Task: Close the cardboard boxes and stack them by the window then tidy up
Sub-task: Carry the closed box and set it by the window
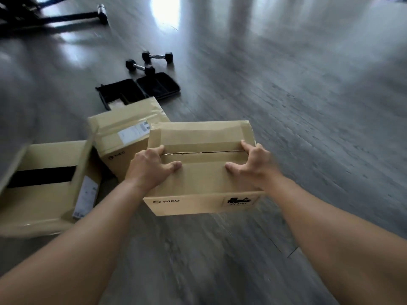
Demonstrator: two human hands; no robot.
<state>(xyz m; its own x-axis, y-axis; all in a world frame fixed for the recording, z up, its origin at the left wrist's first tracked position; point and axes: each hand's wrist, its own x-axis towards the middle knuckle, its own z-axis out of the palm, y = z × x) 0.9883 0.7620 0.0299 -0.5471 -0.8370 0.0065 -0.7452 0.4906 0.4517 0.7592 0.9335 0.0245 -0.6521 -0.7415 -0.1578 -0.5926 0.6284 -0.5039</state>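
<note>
Two bare forearms are seen reaching in from the lower corners of the head view. No sleeve, glove, watch, ring or band is worn on either arm from the frame edge to the fingertips. The left grip (152, 167) and the right grip (253, 164) are uncovered. Short, plain, unpainted nails are seen on the thumbs. Finer detail is lost to blur.

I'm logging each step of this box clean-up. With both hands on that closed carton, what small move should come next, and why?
Probably lift the closed box clear and carry it toward the bright window glare on the floor. Its top flaps already meet at the seam, and the left hand and right hand grip its two ends. The open box at left can wait.
</note>
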